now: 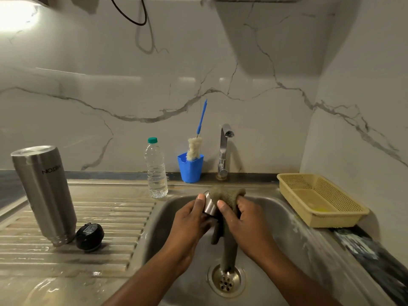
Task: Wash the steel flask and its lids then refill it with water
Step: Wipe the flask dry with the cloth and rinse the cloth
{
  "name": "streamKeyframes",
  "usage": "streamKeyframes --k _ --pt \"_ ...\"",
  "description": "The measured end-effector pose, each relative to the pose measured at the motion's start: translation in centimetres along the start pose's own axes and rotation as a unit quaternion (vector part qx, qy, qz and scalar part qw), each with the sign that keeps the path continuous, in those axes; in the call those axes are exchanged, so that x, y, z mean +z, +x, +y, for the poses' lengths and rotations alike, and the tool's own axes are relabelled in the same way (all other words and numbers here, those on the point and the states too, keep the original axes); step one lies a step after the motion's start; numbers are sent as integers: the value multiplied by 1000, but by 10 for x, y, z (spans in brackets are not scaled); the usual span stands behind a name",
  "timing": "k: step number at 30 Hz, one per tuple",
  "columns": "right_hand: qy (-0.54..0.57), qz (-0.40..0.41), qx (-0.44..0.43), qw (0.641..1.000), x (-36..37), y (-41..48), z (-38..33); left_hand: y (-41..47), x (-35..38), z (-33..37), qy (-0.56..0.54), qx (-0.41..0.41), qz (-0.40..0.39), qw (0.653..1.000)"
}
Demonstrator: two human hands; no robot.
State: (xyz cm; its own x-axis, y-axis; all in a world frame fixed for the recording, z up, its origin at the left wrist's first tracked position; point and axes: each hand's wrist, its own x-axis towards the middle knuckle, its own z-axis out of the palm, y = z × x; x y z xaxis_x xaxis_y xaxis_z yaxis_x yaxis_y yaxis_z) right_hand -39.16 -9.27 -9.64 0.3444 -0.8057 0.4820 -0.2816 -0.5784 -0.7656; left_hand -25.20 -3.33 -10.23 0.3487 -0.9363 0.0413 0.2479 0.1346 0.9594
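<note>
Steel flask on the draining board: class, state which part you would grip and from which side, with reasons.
Grip the steel flask round its plain cylindrical middle, coming from the front at mid-height. It stands inverted, logo upside down, narrow neck downward, and the black lid lies by its foot, so a low reach would likely knock that.

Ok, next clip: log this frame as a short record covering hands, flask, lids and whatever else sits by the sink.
left hand: holds steel cap over sink
right hand: grips scrub cloth against the cap
flask: inverted on drainboard, black lid beside it
others: water bottle, brush in blue cup, yellow basket
tap: no stream visible
</note>
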Motion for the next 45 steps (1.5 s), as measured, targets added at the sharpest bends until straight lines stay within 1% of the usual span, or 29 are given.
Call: streamKeyframes --k 2,4,6,7,8,9,11,12,14,18,20,21,24,27,29,32,35,37,40,42,45 --pt "33 7 -3 999 -1 2 -1 -2 2 0 47 1 -23 999" --pt "104 -22 9 994 -5 3 -4 -3 5 -2 74 1 -48 996" --pt "207 -75 77 973 -7 1 -9 -2 5 -3 70 11 -52 996" --pt "236 -90 118 960 -7 0 -12 -1 3 -3 61 17 -45 997" --pt "241 -99 141 955 -6 -2 -14 0 2 -3 44 19 -30 998" --pt "225 -103 146 958 -5 -3 -14 1 0 -3 28 15 -8 999" --pt "150 -82 102 980 -3 -1 -9 4 -2 -5 6 -5 26 1000" --pt "121 -61 73 988 -3 0 -7 4 -2 -4 -2 -15 30 999" --pt "102 -17 36 994 -2 1 -4 4 0 -3 -16 -29 11 999" --pt "108 73 35 991 -5 3 0 -4 5 2 -23 -36 -54 998" --pt "123 105 47 986 -10 6 2 -5 6 0 -30 -42 -69 996" --pt "138 94 64 984 -11 7 2 -5 7 -1 -41 -41 -67 996" --pt "211 9 134 968 -3 4 -4 0 6 1 -111 -44 -34 992" --pt "202 -43 131 970 2 2 -5 3 3 1 -131 -36 -19 991" --pt "179 -33 119 976 2 2 -3 2 2 1 -125 -23 -21 992" --pt "118 36 94 988 -2 3 1 2 1 3 -89 -9 -25 996" --pt "108 77 92 987 -4 5 4 5 -4 5 -47 3 -37 998" --pt "136 69 101 983 -4 5 2 3 -5 3 -26 3 -57 998" --pt "205 9 124 971 -1 4 -3 1 -4 -1 32 15 -70 997" --pt "201 -6 131 971 -2 4 -5 1 -5 1 6 11 -48 999" --pt "208 25 143 967 -4 5 -6 5 -6 8 -97 -21 -8 995"
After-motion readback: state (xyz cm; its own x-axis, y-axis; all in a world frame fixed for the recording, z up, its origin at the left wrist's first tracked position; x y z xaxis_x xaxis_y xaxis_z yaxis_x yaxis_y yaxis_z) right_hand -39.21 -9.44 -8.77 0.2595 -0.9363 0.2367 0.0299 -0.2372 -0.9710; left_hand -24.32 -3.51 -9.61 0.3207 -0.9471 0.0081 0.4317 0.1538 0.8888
